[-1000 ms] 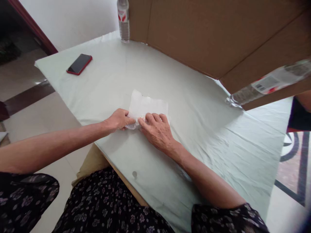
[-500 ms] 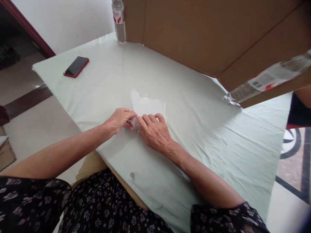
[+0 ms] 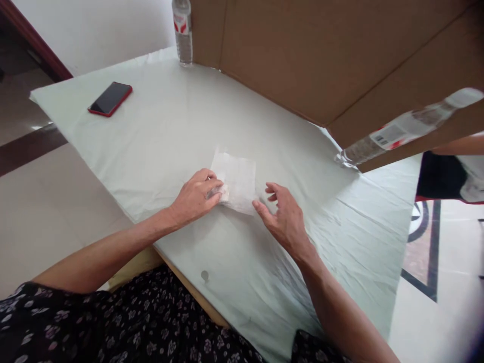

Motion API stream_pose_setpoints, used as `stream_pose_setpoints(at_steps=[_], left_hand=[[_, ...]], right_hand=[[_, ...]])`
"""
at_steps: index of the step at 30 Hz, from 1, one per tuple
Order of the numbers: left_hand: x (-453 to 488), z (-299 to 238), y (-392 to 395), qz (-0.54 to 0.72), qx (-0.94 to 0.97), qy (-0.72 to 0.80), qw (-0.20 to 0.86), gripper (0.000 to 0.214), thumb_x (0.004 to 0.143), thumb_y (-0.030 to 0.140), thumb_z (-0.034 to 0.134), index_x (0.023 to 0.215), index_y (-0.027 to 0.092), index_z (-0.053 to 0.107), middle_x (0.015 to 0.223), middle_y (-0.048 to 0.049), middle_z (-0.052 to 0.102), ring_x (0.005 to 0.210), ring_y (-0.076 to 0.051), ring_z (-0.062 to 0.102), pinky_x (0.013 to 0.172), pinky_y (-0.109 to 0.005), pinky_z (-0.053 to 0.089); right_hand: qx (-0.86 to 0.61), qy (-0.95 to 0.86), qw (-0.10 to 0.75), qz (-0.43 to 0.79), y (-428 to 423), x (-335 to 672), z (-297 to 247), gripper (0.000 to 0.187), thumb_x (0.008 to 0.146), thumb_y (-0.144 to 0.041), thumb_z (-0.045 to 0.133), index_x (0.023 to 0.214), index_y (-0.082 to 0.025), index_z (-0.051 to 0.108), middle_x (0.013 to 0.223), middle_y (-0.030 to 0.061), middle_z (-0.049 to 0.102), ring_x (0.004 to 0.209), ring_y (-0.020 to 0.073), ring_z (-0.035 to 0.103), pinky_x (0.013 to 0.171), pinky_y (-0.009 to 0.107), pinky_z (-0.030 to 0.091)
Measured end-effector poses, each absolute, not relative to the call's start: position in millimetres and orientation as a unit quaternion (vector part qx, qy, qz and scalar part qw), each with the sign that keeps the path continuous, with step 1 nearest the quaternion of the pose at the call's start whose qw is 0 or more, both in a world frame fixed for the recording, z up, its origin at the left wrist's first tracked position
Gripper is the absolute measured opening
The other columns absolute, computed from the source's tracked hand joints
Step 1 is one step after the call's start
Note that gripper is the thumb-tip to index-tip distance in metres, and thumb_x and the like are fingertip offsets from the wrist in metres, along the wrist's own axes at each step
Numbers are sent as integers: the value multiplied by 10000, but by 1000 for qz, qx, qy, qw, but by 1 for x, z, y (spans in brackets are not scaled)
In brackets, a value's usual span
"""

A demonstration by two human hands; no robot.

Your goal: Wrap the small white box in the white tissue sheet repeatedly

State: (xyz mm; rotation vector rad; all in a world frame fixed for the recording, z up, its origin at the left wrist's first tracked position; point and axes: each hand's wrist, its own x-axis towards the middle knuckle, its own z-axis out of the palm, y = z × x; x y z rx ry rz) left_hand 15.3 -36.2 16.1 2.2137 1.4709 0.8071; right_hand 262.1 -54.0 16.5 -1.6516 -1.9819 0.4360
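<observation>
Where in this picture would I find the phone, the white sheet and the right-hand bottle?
Phone (image 3: 111, 99): head view, middle of its dark screen.
White sheet (image 3: 239, 173): head view, on its flat upper part.
Right-hand bottle (image 3: 391, 135): head view, on its label.

The sheet (image 3: 239, 174) lies on the table (image 3: 162, 136), the left hand (image 3: 194, 195) at its eight o'clock, the right hand (image 3: 286, 218) at four. Beyond it, the phone (image 3: 111, 99) lies at ten, one bottle (image 3: 183, 36) at eleven, the cardboard (image 3: 298, 55) at one, another bottle (image 3: 401, 128) at two.
</observation>
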Motion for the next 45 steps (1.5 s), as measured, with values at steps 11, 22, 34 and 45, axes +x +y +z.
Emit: stream_pose_setpoints(at_steps=[11,22,34,45], left_hand=[[23,9,-54,320,762,532,183,179,883,157,599,1037,179,687,984,-60,659,863,-179,631,736,-296,547],[26,11,-49,276,810,504,119,137,909,158,564,956,192,688,1032,-81,638,960,-214,624,816,-320,534],[29,14,-44,228,819,507,143,120,885,135,587,956,165,680,1043,-93,629,973,-225,616,822,-325,546],[24,8,-44,309,775,502,228,279,818,118,575,1088,185,596,1069,-86,658,960,-213,631,830,-344,538]], right_hand=[[-635,-614,267,385,-32,231,2,997,772,-661,678,1543,-130,339,1201,176,695,1025,335,692,876,484,563],[-624,-725,207,203,-26,206,1,766,809,-235,525,1543,-116,340,755,5,645,650,198,594,668,327,460],[-594,-527,383,471,-28,194,11,851,793,-402,655,1544,-177,323,775,-18,605,590,153,556,405,252,482],[-540,-683,324,370,-49,196,22,712,938,-283,463,1601,-179,224,1139,99,754,599,136,643,683,353,583]])
